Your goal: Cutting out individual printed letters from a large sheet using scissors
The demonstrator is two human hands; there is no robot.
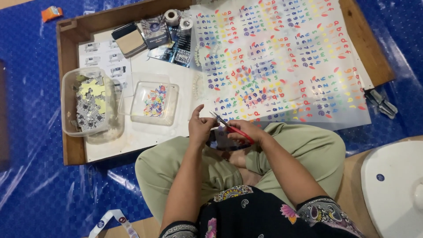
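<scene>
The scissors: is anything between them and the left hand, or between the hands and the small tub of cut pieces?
Nothing visible. The scissors, in the right hand, point straight at the left hand with only a short open gap. Between the hands and the small tub lies only bare white board.

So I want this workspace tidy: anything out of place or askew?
Mostly orderly. An orange scrap lies alone on the blue mat, outside the tray, and the sticker sheet overhangs the tray's near edge onto the person's knee.
</scene>
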